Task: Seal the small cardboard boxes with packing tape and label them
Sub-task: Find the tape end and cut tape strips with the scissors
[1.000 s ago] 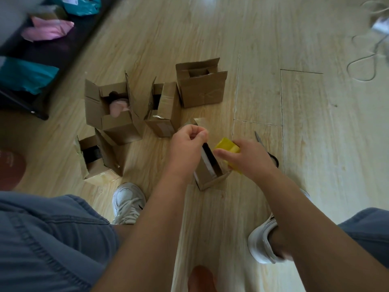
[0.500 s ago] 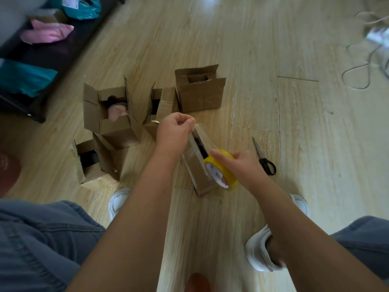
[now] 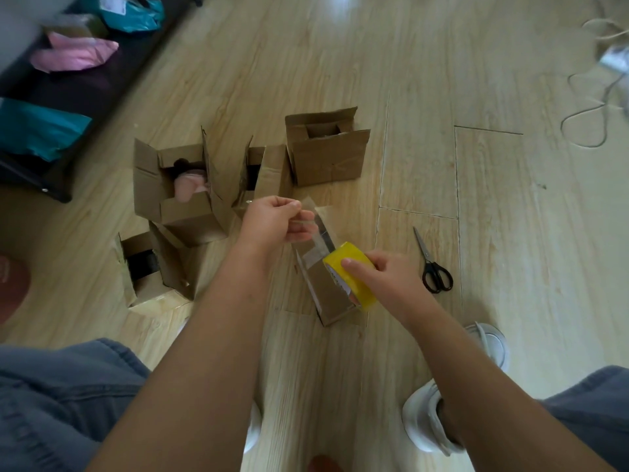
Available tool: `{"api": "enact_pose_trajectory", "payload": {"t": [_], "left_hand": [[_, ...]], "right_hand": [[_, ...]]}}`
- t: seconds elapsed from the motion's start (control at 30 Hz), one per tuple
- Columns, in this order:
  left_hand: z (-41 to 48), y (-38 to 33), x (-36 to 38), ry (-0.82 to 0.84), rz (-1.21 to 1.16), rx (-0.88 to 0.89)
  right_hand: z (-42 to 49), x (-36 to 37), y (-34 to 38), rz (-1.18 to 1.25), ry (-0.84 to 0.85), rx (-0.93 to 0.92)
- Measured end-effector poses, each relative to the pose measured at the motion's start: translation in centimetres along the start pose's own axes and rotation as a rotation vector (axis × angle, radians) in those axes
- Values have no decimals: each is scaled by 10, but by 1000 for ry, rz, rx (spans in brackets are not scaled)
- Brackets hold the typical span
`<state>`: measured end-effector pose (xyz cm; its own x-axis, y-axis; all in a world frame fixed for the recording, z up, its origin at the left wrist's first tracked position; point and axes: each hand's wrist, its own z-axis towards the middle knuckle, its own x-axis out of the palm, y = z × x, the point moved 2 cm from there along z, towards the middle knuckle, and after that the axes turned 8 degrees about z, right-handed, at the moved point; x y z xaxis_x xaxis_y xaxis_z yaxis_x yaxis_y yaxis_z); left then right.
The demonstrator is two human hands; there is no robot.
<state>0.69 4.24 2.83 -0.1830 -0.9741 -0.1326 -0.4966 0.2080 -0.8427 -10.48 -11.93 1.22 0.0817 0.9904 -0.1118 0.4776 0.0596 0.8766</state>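
Head view: the task looks to be at an early stage. Four small cardboard boxes stand on the wooden floor [image 3: 510, 233] with their flaps up: one with something pink inside [image 3: 177, 212], a narrow one [image 3: 272, 172], one behind it [image 3: 326, 158] and one nearest the left knee [image 3: 170, 267]. None shows tape over its top, and no label is in sight. A fifth box [image 3: 326, 291] sits between the two hands and appears to be the one in hand; its top does not look closed, though the arms and roll hide part of it.

The left hand [image 3: 272, 221] is curled, its fingers [image 3: 296, 207] pinching the free end of a clear tape strip [image 3: 321, 233]. The strip runs down and right to the yellow tape roll [image 3: 350, 267], which the right hand [image 3: 388, 277] grips with the thumb on top. The roll hangs just over the fifth box's near upper edge; whether the strip touches the cardboard I cannot tell. Scissors [image 3: 434, 264] lie on the floor just right of the right hand, untouched. Sealing all five boxes and labelling them seem to remain.
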Motion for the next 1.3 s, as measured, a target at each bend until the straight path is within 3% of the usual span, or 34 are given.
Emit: {"api": "enact_pose_trajectory", "payload": {"t": [0.3, 0.6, 0.77, 1.1, 1.3], "left_hand": [[2, 8, -7, -44, 12, 12], [10, -6, 0, -165, 82, 107], [31, -31, -1, -84, 186, 185], [88, -10, 2, -119, 427, 151], [112, 15, 6, -113, 413, 62]], "right_hand": [[-3, 4, -1, -62, 22, 11], [1, 7, 6, -118, -118, 99], [7, 10, 7, -7, -168, 101], [35, 21, 3, -61, -228, 167], [48, 28, 1, -8, -230, 218]]}}
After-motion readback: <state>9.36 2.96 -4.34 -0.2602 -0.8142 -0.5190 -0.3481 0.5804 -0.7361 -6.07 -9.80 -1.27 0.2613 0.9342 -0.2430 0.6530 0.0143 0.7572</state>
